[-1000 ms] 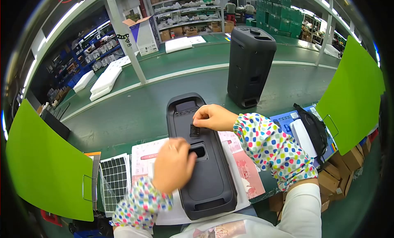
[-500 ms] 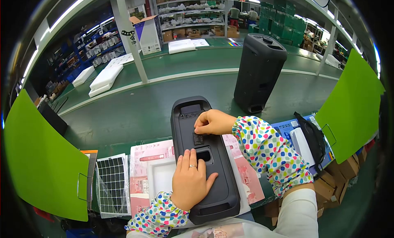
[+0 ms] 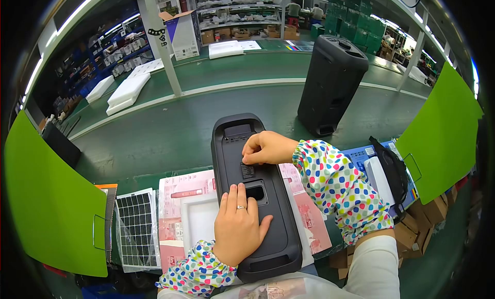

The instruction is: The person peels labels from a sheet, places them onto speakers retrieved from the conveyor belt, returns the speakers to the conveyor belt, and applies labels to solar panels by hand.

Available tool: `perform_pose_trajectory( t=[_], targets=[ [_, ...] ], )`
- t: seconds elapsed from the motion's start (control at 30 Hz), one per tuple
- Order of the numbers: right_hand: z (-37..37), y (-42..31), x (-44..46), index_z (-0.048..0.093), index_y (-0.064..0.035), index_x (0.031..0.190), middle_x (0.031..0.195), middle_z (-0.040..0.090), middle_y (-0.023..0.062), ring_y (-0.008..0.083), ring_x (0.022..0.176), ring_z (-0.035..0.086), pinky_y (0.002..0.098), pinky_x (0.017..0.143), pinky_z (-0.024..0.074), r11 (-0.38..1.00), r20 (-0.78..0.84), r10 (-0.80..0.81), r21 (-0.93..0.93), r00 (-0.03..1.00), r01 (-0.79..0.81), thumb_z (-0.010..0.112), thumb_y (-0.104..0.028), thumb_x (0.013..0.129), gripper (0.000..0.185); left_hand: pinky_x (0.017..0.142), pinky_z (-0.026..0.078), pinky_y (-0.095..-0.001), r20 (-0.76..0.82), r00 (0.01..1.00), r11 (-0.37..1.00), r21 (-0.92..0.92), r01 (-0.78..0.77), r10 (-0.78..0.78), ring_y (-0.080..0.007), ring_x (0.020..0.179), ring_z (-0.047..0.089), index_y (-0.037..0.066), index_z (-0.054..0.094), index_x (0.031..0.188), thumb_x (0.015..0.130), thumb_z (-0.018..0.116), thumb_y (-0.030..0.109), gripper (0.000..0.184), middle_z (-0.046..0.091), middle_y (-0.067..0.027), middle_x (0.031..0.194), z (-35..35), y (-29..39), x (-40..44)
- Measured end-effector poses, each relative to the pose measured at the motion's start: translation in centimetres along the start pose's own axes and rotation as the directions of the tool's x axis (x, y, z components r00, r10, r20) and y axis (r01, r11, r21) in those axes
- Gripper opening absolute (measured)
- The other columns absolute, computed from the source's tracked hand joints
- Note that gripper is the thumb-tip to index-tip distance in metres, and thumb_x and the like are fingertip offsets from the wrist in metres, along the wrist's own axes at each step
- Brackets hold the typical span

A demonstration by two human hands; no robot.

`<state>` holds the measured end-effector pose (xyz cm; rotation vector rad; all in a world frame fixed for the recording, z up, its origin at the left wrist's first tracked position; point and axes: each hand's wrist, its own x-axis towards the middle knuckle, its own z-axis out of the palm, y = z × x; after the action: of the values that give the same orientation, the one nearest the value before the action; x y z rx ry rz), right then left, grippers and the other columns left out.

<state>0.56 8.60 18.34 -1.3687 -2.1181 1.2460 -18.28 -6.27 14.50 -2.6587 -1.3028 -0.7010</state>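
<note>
Left hand, blurred a second ago, now flat on speaker directly beneath its extended fingers; apparently bracing it. Right hand still pinched, label just below its fingertips; cannot tell whether anything is gripped.

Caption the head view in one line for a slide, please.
Left hand flat on a lying black speaker, right hand curled at its label, a second speaker standing farther back.

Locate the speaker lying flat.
In the head view, the speaker lies lower centre, with the left hand resting on it and the right hand over its upper part.
</note>
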Motion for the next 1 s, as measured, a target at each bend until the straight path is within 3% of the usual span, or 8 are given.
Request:
perform_pose_trajectory(
  t=[0.53, 0.63, 1.0],
  targets=[
    [0.01, 0.19, 0.0, 0.066, 0.0005, 0.075, 0.104, 0.064, 0.0069, 0.0119, 0.075, 0.061, 0.0282, 0.068, 0.0496, 1.0, 0.008, -0.011, 0.014, 1.0, 0.011, 0.074, -0.021, 0.087, 0.026, 0.105, 0.044, -0.0515, -0.015, 1.0, 1.0, -0.024, 0.006, -0.006, -0.0462, 0.125, 0.054, -0.006, 0.064, 0.103, 0.078, 0.077, 0.034, 0.05, 0.058, -0.0328, 0.128, 0.05, -0.05, 0.08],
    [0.2, 0.81, 0.15, 0.07, -0.0015, 0.077, 0.067, 0.063, 0.0038, 0.0115, 0.064, 0.059, 0.0278, 0.064, 0.0473, 0.998, -0.032, -0.064, 0.021, 0.997, 0.065, 0.074, -0.026, 0.084, 0.026, 0.104, 0.044, -0.0514, -0.014, 1.0, 1.0, -0.025, 0.009, -0.009, -0.0464, 0.125, 0.054, -0.007, 0.064, 0.103, 0.078, 0.077, 0.034, 0.05, 0.058, -0.0328, 0.128, 0.05, -0.01, 0.09],
    [0.15, 0.47, 0.01, 0.071, -0.0014, 0.079, 0.068, 0.065, 0.0046, 0.0121, 0.064, 0.06, 0.0279, 0.065, 0.0483, 0.998, -0.041, -0.062, 0.006, 0.997, 0.062, 0.075, -0.027, 0.084, 0.026, 0.104, 0.045, -0.0509, -0.018, 1.0, 1.0, -0.027, 0.01, -0.011, -0.0462, 0.123, 0.055, -0.007, 0.063, 0.104, 0.076, 0.079, 0.032, 0.05, 0.058, -0.0327, 0.128, -0.08, 0.04, 0.16]
  ],
)
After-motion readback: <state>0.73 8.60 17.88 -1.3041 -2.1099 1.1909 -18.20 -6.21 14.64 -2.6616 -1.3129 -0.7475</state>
